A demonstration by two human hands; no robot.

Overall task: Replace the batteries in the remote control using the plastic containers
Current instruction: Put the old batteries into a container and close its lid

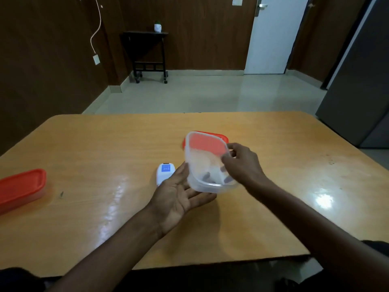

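Note:
My right hand [242, 165] grips the right wall of a clear plastic container [202, 163], holding it tilted above the table with its open mouth toward me. Dark blurred shapes, possibly batteries [210, 179], lie in its low end. An orange lid [219, 137] lies on the table behind it. My left hand [181, 192] is open, palm up, just under the container's lower edge. The white remote control [165, 172] with a blue lit screen lies on the table left of the container, partly hidden by my left hand.
A second container with an orange lid [21, 188] stands shut at the table's left edge. The wooden table [105, 161] has a bare glossy top. Beyond are a tiled floor, a small black side table [147, 53], a white door [273, 34] and a grey cabinet [362, 81] at right.

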